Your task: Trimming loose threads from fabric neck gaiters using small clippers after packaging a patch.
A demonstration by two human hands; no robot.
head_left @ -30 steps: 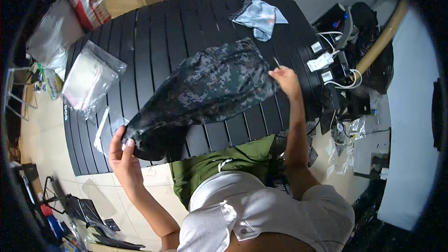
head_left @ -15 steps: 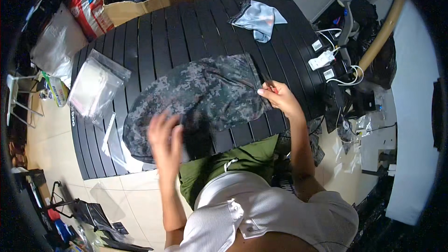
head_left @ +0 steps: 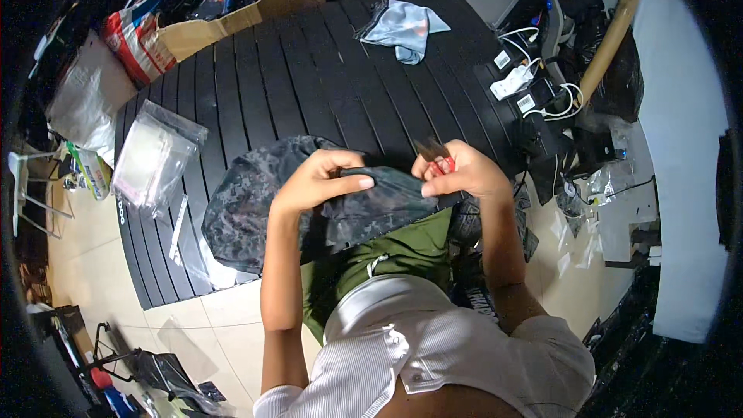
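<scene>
A dark, digital-camouflage cloth piece [head_left: 255, 193] lies along the near edge of the black slatted table [head_left: 309, 70], its right part raised. My left hand [head_left: 313, 179] pinches the cloth's raised edge between thumb and fingers. My right hand [head_left: 478, 174] is closed around small red-handled scissors [head_left: 441, 166], whose dark blades point up and away and look blurred. The thumb and forefinger of that same hand also grip the cloth's right end. Between both hands the edge is stretched, close above my green shorts [head_left: 418, 244].
Clear plastic packets [head_left: 155, 159] lie at the table's left. A light-blue cloth [head_left: 406, 27] rests at the far side. White plugs and cables [head_left: 515, 81] sit by the right edge. A cardboard box [head_left: 209, 35] stands beyond the far left.
My left hand has gone from hovering over the cloth to gripping its edge. The cloth's right part, spread flat before, is now drawn toward me and lifted between both hands.
</scene>
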